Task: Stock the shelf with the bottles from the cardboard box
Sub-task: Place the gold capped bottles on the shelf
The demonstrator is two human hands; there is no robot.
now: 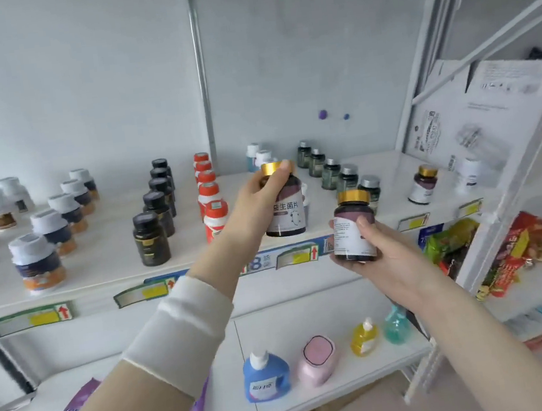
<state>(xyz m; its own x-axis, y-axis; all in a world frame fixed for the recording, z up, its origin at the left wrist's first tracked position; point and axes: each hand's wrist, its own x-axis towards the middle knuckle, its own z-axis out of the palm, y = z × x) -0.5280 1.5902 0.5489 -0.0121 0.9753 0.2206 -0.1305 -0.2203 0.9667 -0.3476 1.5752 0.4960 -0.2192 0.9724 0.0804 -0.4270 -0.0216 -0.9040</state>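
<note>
Two gold-capped brown bottles are in the air, one to each hand. The left hand (259, 193) has its fingers curled round the neck and shoulder of the left-hand bottle (285, 210), fingertips reaching the cap, and holds it upright with the printed label facing the camera, above the front part of the shelf (106, 257). The right hand (383, 253) cradles the right-hand bottle (353, 229) from below and behind, thumb across its front and fingers wrapped round its base. That one is also upright, lower and nearer the camera, in front of the shelf's front edge and its price-label strip (297, 256). Beyond the hands a row of silver-capped dark green bottles (332, 173) runs from the front edge back toward the wall. To the right of that row, near the shelf's right end, one matching gold-capped bottle (423, 185) stands alone with bare board around it. That spot likely belongs to this product, and it lies to the right of and beyond both hands. The right hand is the nearer of the two, and the left would have to cross over the green row. Both bottles already have their long axes vertical, so they should need only carrying over and setting down. Further left stand rows of red-and-white bottles (212, 208), black bottles (155, 225) and white-capped bottles (52, 226). The cardboard box does not show.
</note>
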